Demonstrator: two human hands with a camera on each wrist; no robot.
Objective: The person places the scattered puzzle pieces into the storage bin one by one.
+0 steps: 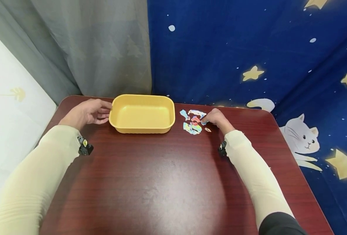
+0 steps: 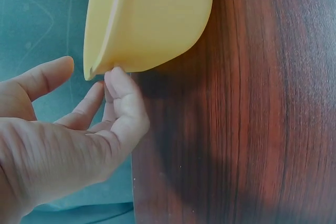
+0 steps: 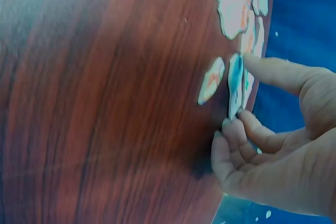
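Note:
A yellow plastic basin (image 1: pixel 142 130) stands near the back edge of the table. At its left end is my left hand (image 1: pixel 92 111), fingers loosely bent; in the left wrist view the fingertips touch the basin's end wall (image 2: pixel 152 19) just under the rim, with the thumb apart. To the right of the basin lie several flat, colourful cut-out pieces (image 1: pixel 195 126) with irregular outlines. My right hand (image 1: pixel 216 117) is at their right side. In the right wrist view its thumb and fingertips pinch a blue-and-white flat piece (image 3: pixel 235 85) by its ends.
One small piece (image 1: pixel 207 129) lies apart, nearer the front. The dark red wooden table (image 1: pixel 156 182) has rounded back corners. Behind it hang a grey curtain (image 1: pixel 114 49) and a blue star-patterned curtain (image 1: pixel 220 49).

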